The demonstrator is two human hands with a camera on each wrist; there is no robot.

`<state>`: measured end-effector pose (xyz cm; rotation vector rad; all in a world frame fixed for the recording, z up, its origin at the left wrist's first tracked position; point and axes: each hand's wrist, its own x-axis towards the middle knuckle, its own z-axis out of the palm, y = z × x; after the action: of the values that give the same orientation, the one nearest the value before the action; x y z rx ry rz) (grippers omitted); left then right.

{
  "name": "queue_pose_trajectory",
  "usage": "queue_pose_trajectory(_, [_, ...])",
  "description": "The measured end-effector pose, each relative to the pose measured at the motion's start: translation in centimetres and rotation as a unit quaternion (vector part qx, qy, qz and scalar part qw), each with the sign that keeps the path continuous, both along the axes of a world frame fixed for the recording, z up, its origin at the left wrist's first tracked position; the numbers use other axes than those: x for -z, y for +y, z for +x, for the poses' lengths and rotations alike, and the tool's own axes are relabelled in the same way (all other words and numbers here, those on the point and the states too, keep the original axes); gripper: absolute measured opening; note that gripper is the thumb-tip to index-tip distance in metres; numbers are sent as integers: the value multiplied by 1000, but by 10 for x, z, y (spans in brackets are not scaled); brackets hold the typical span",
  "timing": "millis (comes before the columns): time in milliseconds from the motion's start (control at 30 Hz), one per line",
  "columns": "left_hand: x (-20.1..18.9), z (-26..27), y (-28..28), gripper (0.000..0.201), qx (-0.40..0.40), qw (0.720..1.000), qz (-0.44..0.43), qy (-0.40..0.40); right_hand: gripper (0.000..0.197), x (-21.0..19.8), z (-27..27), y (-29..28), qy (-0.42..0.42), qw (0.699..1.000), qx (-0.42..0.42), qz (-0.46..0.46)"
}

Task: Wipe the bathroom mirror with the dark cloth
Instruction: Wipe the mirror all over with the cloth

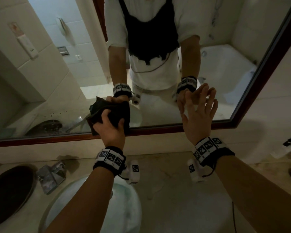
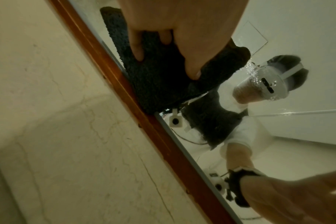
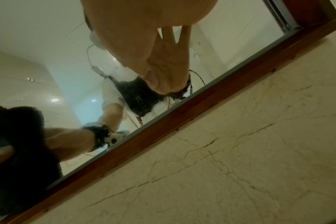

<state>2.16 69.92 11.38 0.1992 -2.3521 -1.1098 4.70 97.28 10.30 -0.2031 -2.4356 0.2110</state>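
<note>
Mirror (image 1: 158, 106) fills the wall above the counter, brown wooden frame (image 1: 57, 139) along its lower edge. Far left on the counter (image 1: 166, 190): a dark round tray (image 1: 8, 190), then a clear faceted glass block (image 1: 51, 175) just beside it. Below my left forearm, the rim of a glass basin (image 1: 60, 195).

Dark cloth (image 1: 111, 113) sits low on the glass, left of centre, its bottom edge lapping onto the frame. My left hand (image 1: 111, 128) holds it there: fingers curled into the bunched fabric, thumb dug in on the near side, cloth pressed against the mirror (the left wrist view shows the nubbly weave clearly, fingertips (image 2: 138, 56) sunk into it).

Right of that, bare glass showing my white shirt and dark vest.

My right hand (image 1: 197, 118) is up near the mirror, fingers straight and spread, holding nothing. Whether the fingertips actually touch the glass I cannot tell; they meet their own reflection closely. Frame corner lies further right.
</note>
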Motion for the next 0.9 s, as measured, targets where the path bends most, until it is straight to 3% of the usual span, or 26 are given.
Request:
queue_pose_trajectory(167, [-2, 1, 17, 56, 16, 1000, -19, 9, 97, 3, -2, 0, 3, 1000, -4, -4])
queue_pose_trajectory(367, [-21, 7, 91, 48, 103, 989, -100, 34, 92, 3, 0, 1, 7, 1000, -4, 7])
queue_pose_trajectory(500, [-28, 11, 115, 43, 116, 987, -104, 48, 90, 5, 2, 4, 20, 1000, -7, 17])
queue_pose_trajectory(733, [-33, 0, 81, 44, 116, 982, -122, 83, 93, 6, 2, 6, 14, 1000, -7, 25])
queue_pose_trajectory(900, [-46, -19, 11, 52, 32, 994, -66, 86, 96, 6, 1, 5, 9, 1000, -5, 22])
